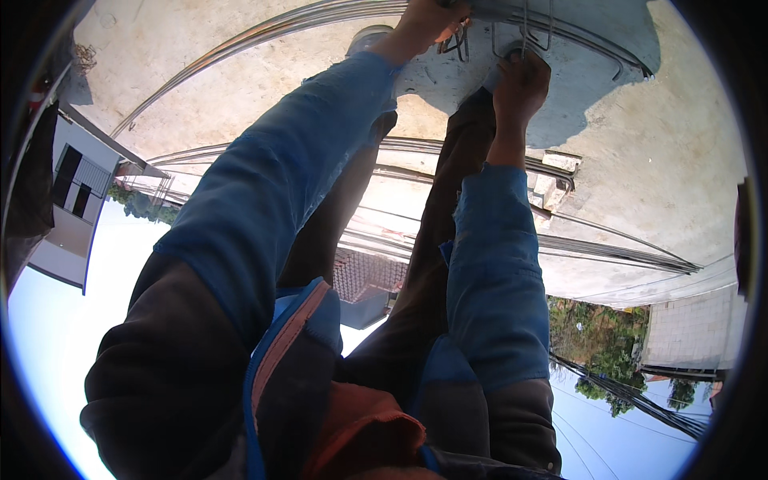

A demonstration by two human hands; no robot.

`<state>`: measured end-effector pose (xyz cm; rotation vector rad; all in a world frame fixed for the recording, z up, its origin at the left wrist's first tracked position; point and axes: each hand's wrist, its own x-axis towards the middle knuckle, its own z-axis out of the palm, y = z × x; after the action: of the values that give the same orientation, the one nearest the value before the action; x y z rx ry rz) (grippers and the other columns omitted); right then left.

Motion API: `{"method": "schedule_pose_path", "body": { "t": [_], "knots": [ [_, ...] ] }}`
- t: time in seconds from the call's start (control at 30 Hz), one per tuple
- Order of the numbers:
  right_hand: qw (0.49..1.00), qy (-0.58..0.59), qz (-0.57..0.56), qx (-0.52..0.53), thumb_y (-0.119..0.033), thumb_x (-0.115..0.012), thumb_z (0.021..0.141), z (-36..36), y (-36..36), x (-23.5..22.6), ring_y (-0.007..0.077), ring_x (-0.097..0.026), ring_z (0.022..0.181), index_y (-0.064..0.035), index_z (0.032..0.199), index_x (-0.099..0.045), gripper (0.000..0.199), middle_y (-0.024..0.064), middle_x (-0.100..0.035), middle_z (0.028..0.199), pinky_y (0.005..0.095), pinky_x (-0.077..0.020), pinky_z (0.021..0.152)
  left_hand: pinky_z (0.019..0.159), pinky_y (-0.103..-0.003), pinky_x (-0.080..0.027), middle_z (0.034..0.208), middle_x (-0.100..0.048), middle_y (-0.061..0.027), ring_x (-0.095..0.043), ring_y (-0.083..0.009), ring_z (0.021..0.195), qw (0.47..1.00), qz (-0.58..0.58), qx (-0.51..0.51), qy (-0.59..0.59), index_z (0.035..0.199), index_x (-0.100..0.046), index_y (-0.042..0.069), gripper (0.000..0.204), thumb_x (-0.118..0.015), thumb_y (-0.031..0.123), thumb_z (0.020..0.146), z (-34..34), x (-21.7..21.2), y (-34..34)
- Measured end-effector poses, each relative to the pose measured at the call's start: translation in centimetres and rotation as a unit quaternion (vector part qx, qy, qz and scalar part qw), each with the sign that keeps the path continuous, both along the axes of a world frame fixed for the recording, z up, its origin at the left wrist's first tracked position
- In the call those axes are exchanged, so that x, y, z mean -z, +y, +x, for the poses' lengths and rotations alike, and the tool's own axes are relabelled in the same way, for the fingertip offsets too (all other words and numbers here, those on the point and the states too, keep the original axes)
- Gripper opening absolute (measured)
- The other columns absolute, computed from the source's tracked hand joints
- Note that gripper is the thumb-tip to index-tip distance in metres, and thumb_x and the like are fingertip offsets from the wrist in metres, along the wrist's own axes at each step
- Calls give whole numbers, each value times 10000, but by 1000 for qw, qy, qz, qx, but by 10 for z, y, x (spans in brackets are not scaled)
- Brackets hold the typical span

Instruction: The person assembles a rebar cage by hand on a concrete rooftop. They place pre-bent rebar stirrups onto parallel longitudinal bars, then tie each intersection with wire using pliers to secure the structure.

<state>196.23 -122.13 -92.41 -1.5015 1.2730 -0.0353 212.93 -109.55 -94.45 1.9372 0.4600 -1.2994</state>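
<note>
My left hand (428,26) reaches to the top edge of the head view. Its fingers curl round something dark, too cut off to name. To its right, my right hand (520,86) is closed on the lower end of a bent steel rod (550,28), one of several thin rods shaped into squared loops. Behind the loops runs a bundle of long reinforcing bars (264,34), some with hooked ends at the right. Both hands are low over the concrete, close to my shoes, and my shadow falls across that spot.
More long bars (616,254) lie in bundles behind my legs, across small blocks (552,190). The pale concrete floor (656,152) spreads to both sides. Farther off are a white building (76,200), a low block wall (692,332), trees (600,340) and overhead cables (640,396).
</note>
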Motion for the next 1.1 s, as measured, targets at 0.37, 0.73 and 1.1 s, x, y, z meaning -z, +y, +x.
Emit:
{"method": "schedule_pose_path", "body": {
  "t": [0.37,0.73,1.1],
  "knots": [
    [911,72,-320,-251,-226,-768,864,68,-50,-22,384,-624,1244,-105,1254,-672,419,196,-690,1207,583,-483,1053,505,-379,-467,692,-674,-86,-618,-175,576,1000,11,-23,4,832,-723,2,432,-725,417,952,19,-23,8],
    [706,271,-98,-647,-620,-595,927,106,-175,17,346,-712,1178,-197,1290,-742,576,125,-798,1124,564,-366,1138,790,-432,-569,979,-754,-152,-712,-234,893,993,71,94,15,1151,-716,-47,431,-747,345,975,28,-37,29],
    [677,293,-168,-654,-527,-590,950,111,-148,-21,368,-704,1110,-129,1051,-717,430,115,-781,1029,558,-391,1051,699,-318,-512,885,-737,-74,-642,-133,781,996,57,41,-57,1063,-763,-21,568,-803,532,939,41,-7,239]
  ]
}}
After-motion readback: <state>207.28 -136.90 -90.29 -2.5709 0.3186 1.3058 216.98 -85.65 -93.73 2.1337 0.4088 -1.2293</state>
